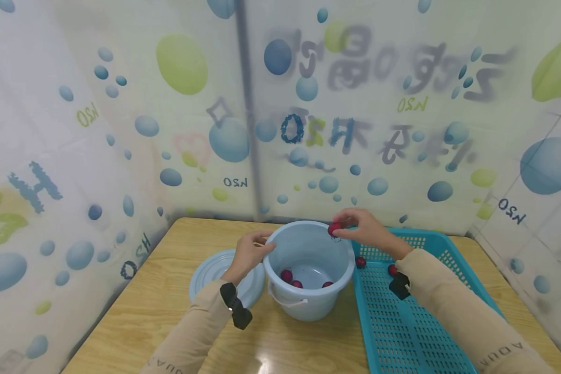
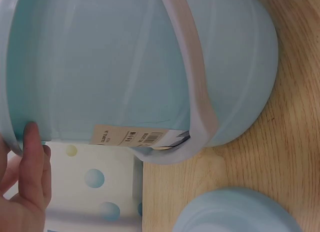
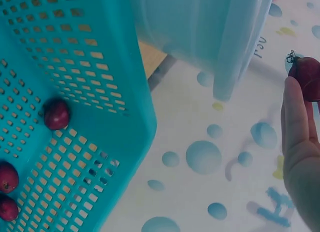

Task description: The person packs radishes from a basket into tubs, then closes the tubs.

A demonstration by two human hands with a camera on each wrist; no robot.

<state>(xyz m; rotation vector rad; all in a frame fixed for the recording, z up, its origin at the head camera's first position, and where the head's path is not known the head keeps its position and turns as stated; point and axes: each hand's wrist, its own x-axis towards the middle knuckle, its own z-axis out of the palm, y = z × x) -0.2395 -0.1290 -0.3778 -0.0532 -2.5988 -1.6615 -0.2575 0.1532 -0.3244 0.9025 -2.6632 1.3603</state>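
A light blue bucket (image 1: 310, 306) stands upright on the table, a few small red onions (image 1: 286, 276) lying at its bottom. My left hand (image 1: 250, 254) grips its rim on the left side; the left wrist view shows the fingers (image 2: 33, 164) up against the outside just under the rim. Over the bucket's far right rim, my right hand (image 1: 366, 231) pinches another red onion (image 1: 334, 229) between thumb and fingertips. Thin dry roots stick out of that onion (image 3: 306, 77) in the right wrist view.
A turquoise perforated basket (image 1: 365, 322) sits right of the bucket, with several red onions (image 3: 56, 114) inside. The round blue lid (image 1: 210, 267) lies on the wooden table (image 1: 135, 322) to the left, partly behind my left arm. A patterned curtain (image 1: 191, 130) hangs behind.
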